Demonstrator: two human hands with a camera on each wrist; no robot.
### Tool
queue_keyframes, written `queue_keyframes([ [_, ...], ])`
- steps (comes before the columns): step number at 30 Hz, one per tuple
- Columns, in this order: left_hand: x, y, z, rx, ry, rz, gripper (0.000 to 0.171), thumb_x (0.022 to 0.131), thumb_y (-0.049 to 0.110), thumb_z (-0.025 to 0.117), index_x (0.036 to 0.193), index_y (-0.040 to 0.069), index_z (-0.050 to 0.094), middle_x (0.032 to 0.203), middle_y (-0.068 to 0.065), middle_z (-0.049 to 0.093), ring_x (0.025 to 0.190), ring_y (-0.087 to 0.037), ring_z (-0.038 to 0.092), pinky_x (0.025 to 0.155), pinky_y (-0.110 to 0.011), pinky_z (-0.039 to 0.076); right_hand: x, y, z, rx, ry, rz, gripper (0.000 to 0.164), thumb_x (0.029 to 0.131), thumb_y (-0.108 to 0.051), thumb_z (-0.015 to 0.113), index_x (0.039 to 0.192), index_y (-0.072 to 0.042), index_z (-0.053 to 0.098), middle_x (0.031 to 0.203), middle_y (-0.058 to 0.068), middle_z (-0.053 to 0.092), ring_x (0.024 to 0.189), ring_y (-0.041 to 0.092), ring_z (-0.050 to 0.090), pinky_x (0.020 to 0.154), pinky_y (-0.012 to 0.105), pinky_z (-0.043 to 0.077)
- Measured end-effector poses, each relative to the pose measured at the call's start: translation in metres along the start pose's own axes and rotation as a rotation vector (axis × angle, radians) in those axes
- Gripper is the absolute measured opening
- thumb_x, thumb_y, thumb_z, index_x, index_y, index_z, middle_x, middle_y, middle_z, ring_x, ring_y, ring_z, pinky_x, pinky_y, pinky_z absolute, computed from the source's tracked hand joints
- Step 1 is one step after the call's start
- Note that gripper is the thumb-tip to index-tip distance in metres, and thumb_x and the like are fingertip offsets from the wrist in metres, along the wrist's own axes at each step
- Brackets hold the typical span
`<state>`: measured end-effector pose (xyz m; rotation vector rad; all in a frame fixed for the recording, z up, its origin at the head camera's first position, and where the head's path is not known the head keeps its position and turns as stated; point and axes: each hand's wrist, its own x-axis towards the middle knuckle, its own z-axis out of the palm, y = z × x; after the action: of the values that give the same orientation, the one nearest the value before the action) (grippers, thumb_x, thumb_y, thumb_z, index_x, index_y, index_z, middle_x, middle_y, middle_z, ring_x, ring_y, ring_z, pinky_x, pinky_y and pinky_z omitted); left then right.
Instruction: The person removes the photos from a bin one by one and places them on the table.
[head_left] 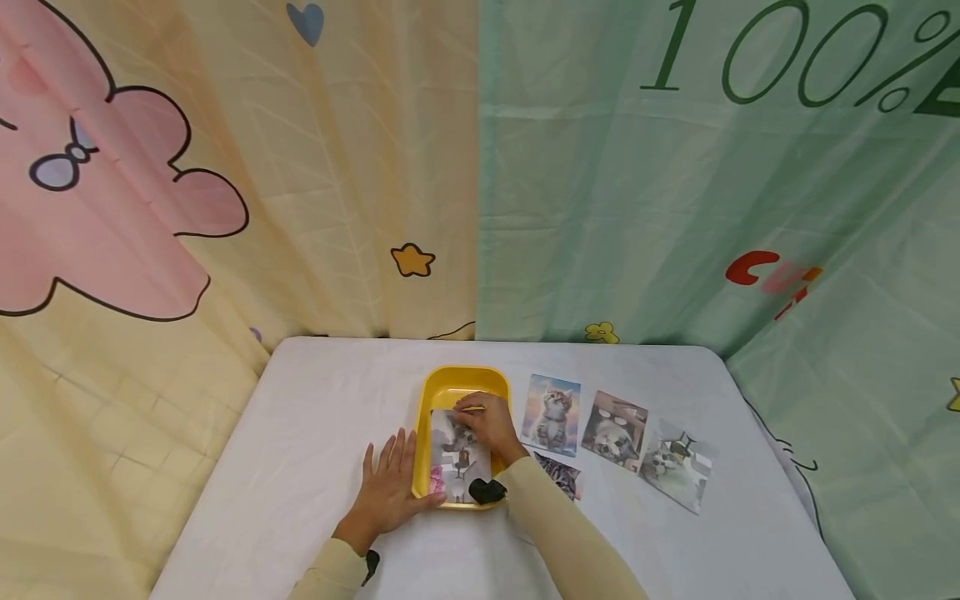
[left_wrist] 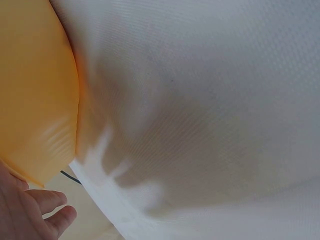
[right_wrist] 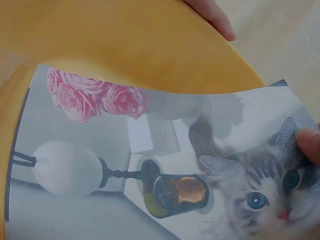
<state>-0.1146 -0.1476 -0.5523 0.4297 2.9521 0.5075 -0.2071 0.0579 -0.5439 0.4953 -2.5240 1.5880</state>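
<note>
A yellow plastic tray [head_left: 465, 372] stands on the white-covered table. Inside it is a cat picture card [head_left: 456, 475], its far end pinched by my right hand [head_left: 489, 423]. The right wrist view shows the card [right_wrist: 165, 130] slightly bowed, printed with a blue-eyed cat, pink roses and a glass; a thumb [right_wrist: 309, 145] presses on the cat's ear. My left hand [head_left: 388, 487] rests at the tray's left side, fingers spread and thumb at the near rim. In the left wrist view, its fingers [left_wrist: 47, 200] lie against the tray's outer wall [left_wrist: 37, 90].
Right of the tray lie a kitten card [head_left: 553, 414], a card with an animal's face [head_left: 615, 429] and a pale cat card [head_left: 681, 462]. Another tabby-patterned card [head_left: 558, 475] is partly hidden by my right forearm. Printed curtains [head_left: 600, 208] hang behind the table.
</note>
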Motion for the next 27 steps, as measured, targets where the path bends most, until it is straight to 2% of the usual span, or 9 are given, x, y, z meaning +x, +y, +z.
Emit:
queue_keyframes([
  [2, 0.0, -0.001, 0.001, -0.01, 0.009, 0.003, 0.112, 0.079, 0.071, 0.058, 0.151, -0.004, 0.017, 0.157, -0.023, 0.018, 0.143, -0.039, 0.018, 0.111, -0.061, -0.002, 0.001, -0.001, -0.002, 0.022, -0.026, 0.057, 0.009, 0.082, -0.01, 0.076, 0.088, -0.004, 0.078, 0.09, 0.006, 0.073, 0.084, 0.019, 0.067, 0.076, 0.031, 0.056],
  [6, -0.001, 0.0, 0.001, -0.033, 0.019, 0.011, 0.111, 0.079, 0.068, 0.06, 0.151, -0.004, 0.016, 0.156, -0.025, 0.019, 0.142, -0.041, 0.02, 0.111, -0.061, -0.003, 0.001, -0.003, -0.008, -0.018, -0.065, 0.129, 0.01, 0.087, -0.012, 0.072, 0.092, -0.006, 0.078, 0.09, 0.005, 0.073, 0.087, 0.019, 0.067, 0.08, 0.033, 0.054],
  [11, -0.002, 0.002, -0.002, -0.044, 0.01, 0.016, 0.11, 0.08, 0.067, 0.06, 0.151, -0.004, 0.016, 0.155, -0.026, 0.019, 0.141, -0.042, 0.02, 0.111, -0.062, -0.003, -0.003, -0.004, -0.021, -0.029, -0.066, 0.138, 0.014, 0.09, -0.011, 0.066, 0.098, -0.004, 0.075, 0.096, 0.008, 0.072, 0.094, 0.025, 0.066, 0.083, 0.038, 0.054],
  [18, -0.001, 0.002, -0.005, -0.01, -0.03, 0.0, 0.113, 0.08, 0.074, 0.054, 0.152, -0.003, 0.013, 0.157, -0.025, 0.015, 0.143, -0.042, 0.016, 0.112, -0.061, -0.003, -0.009, 0.0, -0.041, 0.045, 0.056, 0.146, 0.016, 0.089, -0.011, 0.069, 0.101, -0.002, 0.075, 0.096, 0.012, 0.071, 0.094, 0.03, 0.066, 0.086, 0.044, 0.053],
  [22, 0.0, 0.001, -0.004, 0.007, -0.035, 0.001, 0.114, 0.079, 0.076, 0.052, 0.153, -0.002, 0.011, 0.157, -0.024, 0.014, 0.143, -0.041, 0.016, 0.112, -0.06, -0.003, -0.012, 0.003, -0.051, 0.144, 0.145, 0.214, 0.019, 0.088, -0.014, 0.071, 0.103, -0.003, 0.074, 0.101, 0.013, 0.07, 0.093, 0.027, 0.066, 0.083, 0.04, 0.055],
  [27, 0.001, 0.0, -0.004, 0.0, -0.042, 0.003, 0.115, 0.079, 0.076, 0.052, 0.153, -0.002, 0.01, 0.158, -0.024, 0.013, 0.143, -0.041, 0.015, 0.111, -0.06, -0.004, -0.017, 0.007, -0.066, 0.242, 0.229, 0.285, 0.023, 0.088, -0.016, 0.071, 0.106, -0.001, 0.073, 0.105, 0.015, 0.069, 0.09, 0.023, 0.067, 0.076, 0.03, 0.056],
])
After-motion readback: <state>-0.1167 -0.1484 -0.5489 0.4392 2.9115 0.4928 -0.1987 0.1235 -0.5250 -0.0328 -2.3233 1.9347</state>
